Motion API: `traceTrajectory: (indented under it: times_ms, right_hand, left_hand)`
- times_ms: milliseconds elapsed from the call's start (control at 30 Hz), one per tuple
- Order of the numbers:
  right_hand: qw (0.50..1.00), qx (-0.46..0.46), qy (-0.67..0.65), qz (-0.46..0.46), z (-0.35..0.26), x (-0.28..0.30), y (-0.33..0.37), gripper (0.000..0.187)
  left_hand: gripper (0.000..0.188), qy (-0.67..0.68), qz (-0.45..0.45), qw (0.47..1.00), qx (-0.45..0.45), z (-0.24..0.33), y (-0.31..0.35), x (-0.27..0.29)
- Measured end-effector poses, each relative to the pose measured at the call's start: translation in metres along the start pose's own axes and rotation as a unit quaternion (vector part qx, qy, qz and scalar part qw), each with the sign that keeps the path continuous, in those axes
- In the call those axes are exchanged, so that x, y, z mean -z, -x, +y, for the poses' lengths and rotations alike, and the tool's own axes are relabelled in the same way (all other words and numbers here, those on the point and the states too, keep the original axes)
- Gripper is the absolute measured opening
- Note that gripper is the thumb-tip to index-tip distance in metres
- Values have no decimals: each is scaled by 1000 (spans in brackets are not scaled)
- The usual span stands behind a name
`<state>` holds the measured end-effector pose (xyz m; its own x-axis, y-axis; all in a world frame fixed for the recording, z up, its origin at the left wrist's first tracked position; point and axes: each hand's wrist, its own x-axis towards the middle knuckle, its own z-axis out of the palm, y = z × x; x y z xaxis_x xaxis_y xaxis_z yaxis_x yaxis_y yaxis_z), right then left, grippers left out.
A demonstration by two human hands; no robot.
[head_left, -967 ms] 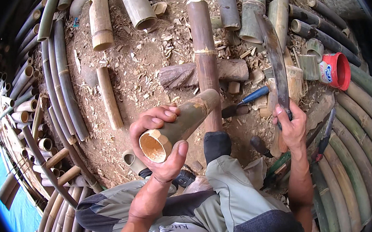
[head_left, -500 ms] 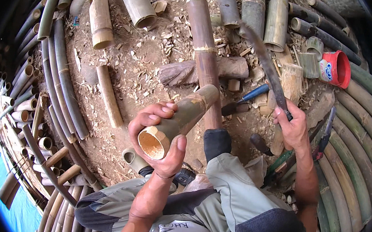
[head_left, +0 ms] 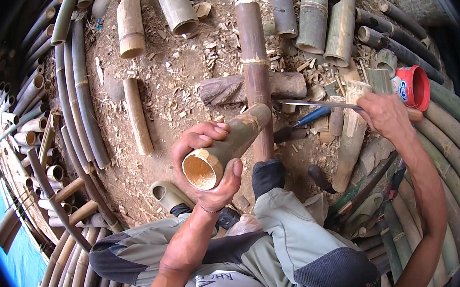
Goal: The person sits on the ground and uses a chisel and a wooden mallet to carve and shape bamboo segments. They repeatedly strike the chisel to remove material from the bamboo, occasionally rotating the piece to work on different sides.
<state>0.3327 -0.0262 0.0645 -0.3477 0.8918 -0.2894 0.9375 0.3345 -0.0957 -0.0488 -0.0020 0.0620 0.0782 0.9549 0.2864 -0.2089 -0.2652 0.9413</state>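
Observation:
My left hand (head_left: pixel 217 196) is wrapped round a short bamboo tube (head_left: pixel 235 135), its hollow end tilted up toward me. Pale shaved facets run round that end's rim. The tube's far end overlaps a long brown bamboo pole (head_left: pixel 255 68); whether they touch, I cannot tell. Out to the right, my right hand (head_left: pixel 386 115) is closed on a long knife (head_left: pixel 322 103). Its narrow blade points left, seen nearly edge-on, and a bit of wooden handle shows past the hand. Blade and tube are apart.
A dark log (head_left: pixel 224 89) lies crosswise under the pole. An upright wooden stump (head_left: pixel 351 138), a blue-handled tool (head_left: pixel 314 114) and a red tub (head_left: pixel 412 88) are at the right. Bamboo lengths (head_left: pixel 82 93) line both sides, and chips litter the dirt floor.
My right hand has moved up and to the right, swinging the knife from pointing away to pointing left. The tube's near end has shifted slightly right and up in my left hand.

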Motion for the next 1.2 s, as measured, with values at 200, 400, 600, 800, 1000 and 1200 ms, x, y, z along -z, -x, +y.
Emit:
traceTrajectory:
  times_ms: [200, 400, 600, 800, 1000, 1200]
  right_hand:
    - [997, 36, -73, 15, -66, 15, 11, 21]
    - [995, -91, -37, -9, -36, -32, 75, 21]
    - [964, -220, -122, 89, -55, 53, 143, 23]
    - [925, -300, -185, 142, -89, 57, 175, 32]
    - [902, -358, -222, 98, -121, 33, 194, 41]
    - [897, -341, -235, 155, -129, 24, 207, 40]
  left_hand:
    - [57, 40, -4, 999, 1, -3, -2, -9]
    - [56, 59, -5, 998, -5, -10, -4, -4]
    - [51, 33, 3, 996, 83, 9, -17, 11]
    - [42, -69, -16, 978, 195, 60, 2, 44]
    - [40, -81, -67, 974, 199, 80, 57, 61]
    - [40, -134, -111, 965, 198, 90, 80, 52]
